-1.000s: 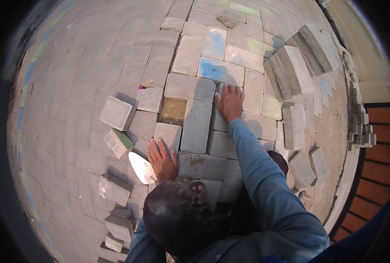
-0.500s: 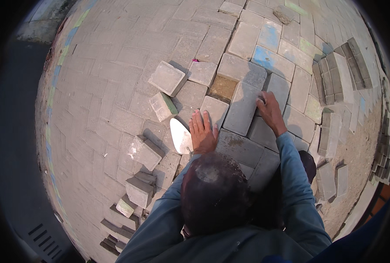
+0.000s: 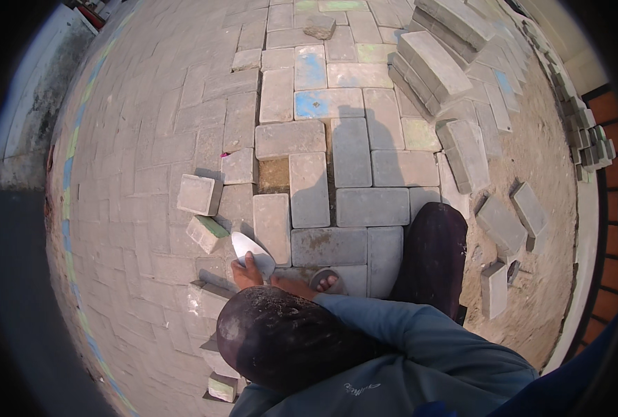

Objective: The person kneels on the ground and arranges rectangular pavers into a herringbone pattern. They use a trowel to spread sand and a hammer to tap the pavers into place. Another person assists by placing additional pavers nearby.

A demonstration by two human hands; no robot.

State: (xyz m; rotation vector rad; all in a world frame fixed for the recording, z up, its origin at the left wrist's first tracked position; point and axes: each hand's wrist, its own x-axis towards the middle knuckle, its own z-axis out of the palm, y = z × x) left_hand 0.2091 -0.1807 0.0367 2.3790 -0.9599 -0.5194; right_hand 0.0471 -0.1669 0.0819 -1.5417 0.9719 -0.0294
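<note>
A pointed metal trowel [image 3: 253, 254] is above the paving beside my raised knee. My left hand [image 3: 245, 272] is closed on its blade, thumb on top. My right hand [image 3: 293, 285] reaches across to the trowel's lower end; the knee hides most of its fingers, so its grip cannot be made out. Beyond the trowel lies a grey paving block [image 3: 272, 229], flat among its neighbours. Another paving block [image 3: 309, 189] lies lengthwise to its right, partly in shadow. A small square gap with bare sand [image 3: 273, 175] shows beside it.
Two loose blocks, a pale one [image 3: 199, 194] and a green-sided one [image 3: 207, 234], rest left of the trowel. Stacked blocks [image 3: 430, 66] stand at the far right, with loose blocks [image 3: 501, 224] on sandy ground. My sandalled foot [image 3: 328, 281] is near my right hand.
My right hand has left the paving block and crossed left to the trowel. My left hand has gone from lying flat on the paving to gripping the blade. The view has turned.
</note>
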